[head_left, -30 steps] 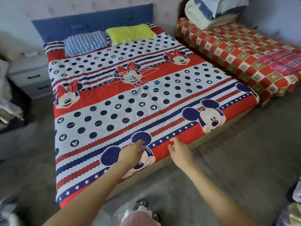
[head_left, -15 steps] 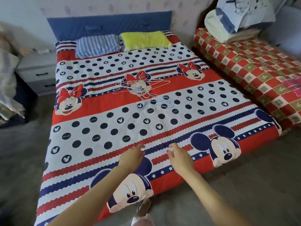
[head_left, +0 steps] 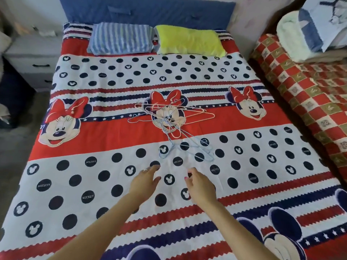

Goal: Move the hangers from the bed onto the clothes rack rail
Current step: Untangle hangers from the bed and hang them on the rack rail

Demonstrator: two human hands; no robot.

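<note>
Your left hand (head_left: 145, 182) and right hand (head_left: 200, 185) reach out side by side above the polka-dot band of the bedspread (head_left: 75, 166), both empty, fingers loosely spread and relaxed, a ring on one left finger. Neither hand touches anything you can pick out; whether the fingertips brush the cloth cannot be told. Just beyond them lies the tangle of wire hangers (head_left: 170, 119), near but apart from your fingers: pale blue ones (head_left: 189, 147) closest, sprawled over the dark dots, and pinkish-white ones (head_left: 197, 112) farther back, heaped across the middle cartoon mouse face on the red stripe. At the head of the bed (head_left: 244, 194), a blue striped pillow (head_left: 120, 39) sits beside a yellow-green pillow (head_left: 189, 42), against a blue headboard (head_left: 146, 10). A grey nightstand (head_left: 32, 59) stands to the left. To the right, a second bed with a red checked cover (head_left: 308, 94) carries folded bedding (head_left: 311, 29).
</note>
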